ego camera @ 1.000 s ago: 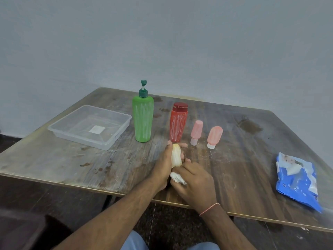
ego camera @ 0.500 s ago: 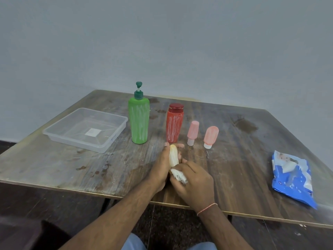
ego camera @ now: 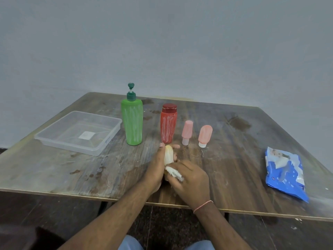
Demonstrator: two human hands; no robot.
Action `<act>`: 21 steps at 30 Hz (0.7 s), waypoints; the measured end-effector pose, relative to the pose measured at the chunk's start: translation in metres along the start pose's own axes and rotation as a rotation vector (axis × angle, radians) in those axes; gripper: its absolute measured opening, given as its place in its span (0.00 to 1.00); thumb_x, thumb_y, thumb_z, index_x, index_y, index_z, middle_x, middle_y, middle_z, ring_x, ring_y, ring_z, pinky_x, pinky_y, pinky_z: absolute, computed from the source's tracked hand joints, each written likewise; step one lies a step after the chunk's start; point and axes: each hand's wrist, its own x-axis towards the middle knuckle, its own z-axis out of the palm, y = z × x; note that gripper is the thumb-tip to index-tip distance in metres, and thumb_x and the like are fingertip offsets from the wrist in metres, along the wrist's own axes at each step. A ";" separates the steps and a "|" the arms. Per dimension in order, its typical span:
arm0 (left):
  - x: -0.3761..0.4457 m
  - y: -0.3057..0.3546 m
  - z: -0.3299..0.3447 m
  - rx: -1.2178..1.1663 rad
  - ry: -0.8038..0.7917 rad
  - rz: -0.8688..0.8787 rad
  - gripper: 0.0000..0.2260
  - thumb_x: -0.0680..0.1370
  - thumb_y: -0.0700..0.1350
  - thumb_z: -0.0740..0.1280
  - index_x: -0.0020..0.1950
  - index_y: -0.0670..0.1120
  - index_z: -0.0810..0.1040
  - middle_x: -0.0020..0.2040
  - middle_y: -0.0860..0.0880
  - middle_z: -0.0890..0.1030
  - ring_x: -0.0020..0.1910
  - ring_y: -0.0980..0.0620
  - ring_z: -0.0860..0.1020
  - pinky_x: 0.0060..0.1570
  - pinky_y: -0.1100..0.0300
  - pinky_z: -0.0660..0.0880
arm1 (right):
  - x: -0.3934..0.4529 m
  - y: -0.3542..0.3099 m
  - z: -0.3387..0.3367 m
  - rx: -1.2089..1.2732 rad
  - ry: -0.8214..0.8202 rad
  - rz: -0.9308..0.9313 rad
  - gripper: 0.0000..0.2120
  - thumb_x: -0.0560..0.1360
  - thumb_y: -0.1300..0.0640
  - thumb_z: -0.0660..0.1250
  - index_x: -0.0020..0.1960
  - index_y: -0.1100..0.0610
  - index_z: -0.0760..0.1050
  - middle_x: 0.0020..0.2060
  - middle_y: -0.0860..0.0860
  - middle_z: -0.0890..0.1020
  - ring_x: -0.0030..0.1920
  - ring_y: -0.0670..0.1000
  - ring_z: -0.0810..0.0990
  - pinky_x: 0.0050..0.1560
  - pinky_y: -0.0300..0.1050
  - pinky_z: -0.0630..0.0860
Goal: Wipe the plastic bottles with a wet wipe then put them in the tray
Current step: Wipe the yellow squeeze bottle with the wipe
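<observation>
Table (ego camera: 234,159) stained, wall (ego camera: 162,42) grey; left hand (ego camera: 155,170) grips yellow bottle (ego camera: 168,156), right hand (ego camera: 191,181) wipe (ego camera: 173,173).

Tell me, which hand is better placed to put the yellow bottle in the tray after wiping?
Left: the left hand already grips the bottle, and the tray lies on its side.

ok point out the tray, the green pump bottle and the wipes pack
tray (ego camera: 115,129): head view, right rim
green pump bottle (ego camera: 132,123): head view, middle of body
wipes pack (ego camera: 286,174): head view, middle of blue wrapper

Wooden table (ego camera: 234,170), tray (ego camera: 108,141), four bottles (ego camera: 132,123), wipes pack (ego camera: 284,175)
</observation>
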 end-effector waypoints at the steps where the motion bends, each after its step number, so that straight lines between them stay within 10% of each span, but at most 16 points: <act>1: 0.001 -0.001 -0.001 0.000 -0.006 -0.004 0.30 0.86 0.66 0.49 0.65 0.47 0.82 0.43 0.46 0.75 0.39 0.50 0.75 0.41 0.54 0.72 | 0.001 -0.001 -0.001 -0.006 0.011 0.026 0.06 0.73 0.53 0.77 0.50 0.49 0.86 0.43 0.45 0.84 0.41 0.47 0.81 0.38 0.45 0.79; 21: -0.002 0.003 -0.001 -0.107 0.028 -0.076 0.31 0.88 0.62 0.46 0.62 0.45 0.84 0.43 0.43 0.77 0.42 0.52 0.78 0.45 0.57 0.79 | 0.002 0.007 -0.002 0.127 -0.009 0.316 0.06 0.72 0.48 0.72 0.45 0.47 0.86 0.38 0.41 0.82 0.38 0.44 0.81 0.37 0.48 0.79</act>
